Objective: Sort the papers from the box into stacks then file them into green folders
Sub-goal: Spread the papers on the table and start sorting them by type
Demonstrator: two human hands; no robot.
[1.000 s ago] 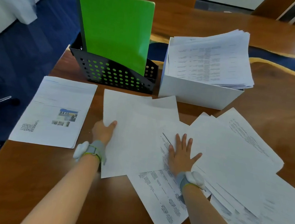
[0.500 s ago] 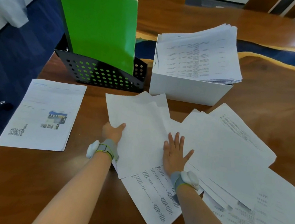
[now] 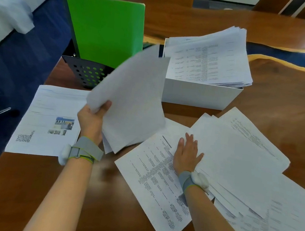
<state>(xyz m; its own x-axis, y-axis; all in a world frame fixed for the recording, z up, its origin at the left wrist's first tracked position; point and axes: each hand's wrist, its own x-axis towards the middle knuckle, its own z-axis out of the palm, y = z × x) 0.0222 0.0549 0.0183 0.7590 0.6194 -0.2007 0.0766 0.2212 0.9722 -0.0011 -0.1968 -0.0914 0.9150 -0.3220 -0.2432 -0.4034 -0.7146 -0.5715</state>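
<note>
Wooden table (image 3: pixel 117 207), left hand (image 3: pixel 90 121) pinching edge of raised sheets (image 3: pixel 134 97), right hand (image 3: pixel 186 156) flat on spread papers (image 3: pixel 239 154)

The thin white paper sheets (image 3: pixel 130 101) in my left hand (image 3: pixel 89 119) looked matt and smooth, the brown wooden table (image 3: pixel 283 104) polished and glossy, the green card folder (image 3: pixel 104 30) smooth with a faint sheen, the black perforated file rack (image 3: pixel 84 70) matt, the white cardboard box (image 3: pixel 200 95) matt, and my grey wristbands (image 3: pixel 86 148) woven cloth.
</note>
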